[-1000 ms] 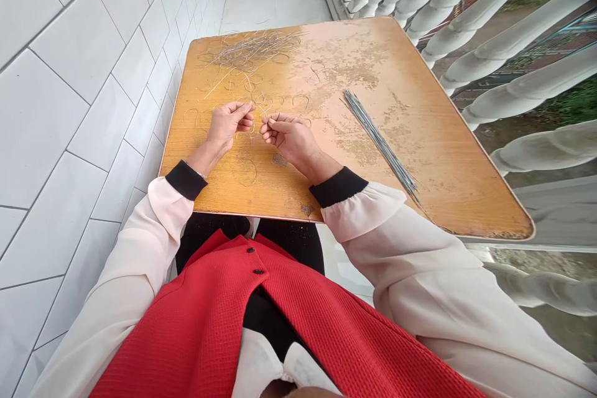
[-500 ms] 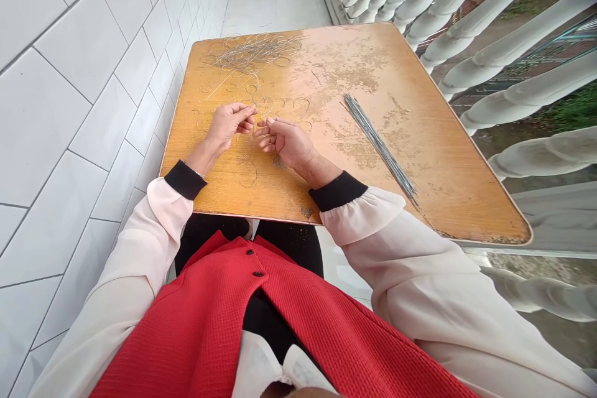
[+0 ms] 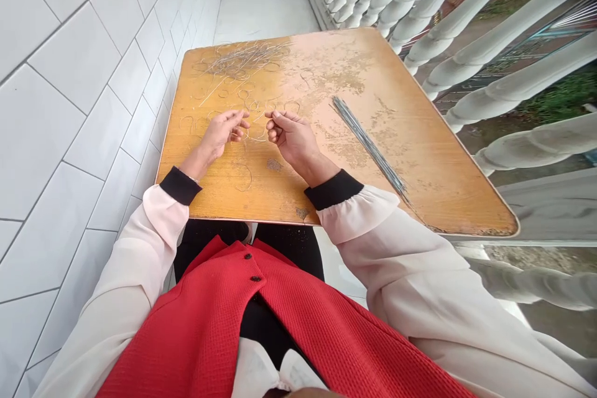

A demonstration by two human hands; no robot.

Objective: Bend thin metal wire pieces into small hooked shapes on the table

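My left hand is closed in a pinch above the left half of the wooden table; whatever its fingertips hold is too fine to make out. A short way to the right, my right hand pinches thumb against forefinger, and a thin pale wire shows as a curve in the gap between the hands, seemingly running to the right fingers. Several thin wire rings lie scattered around and beyond both hands. One open wire loop rests on the tabletop nearer to me.
A tangled heap of thin wires covers the table's far left corner. To the right lies a bundle of straight grey wires, slanting toward me. White tiled wall borders the left side; white balusters line the right.
My hands have drawn apart, leaving a wider gap between the fingertips. The right fingers, looser before, have closed into a pinch. The view has shifted slightly.
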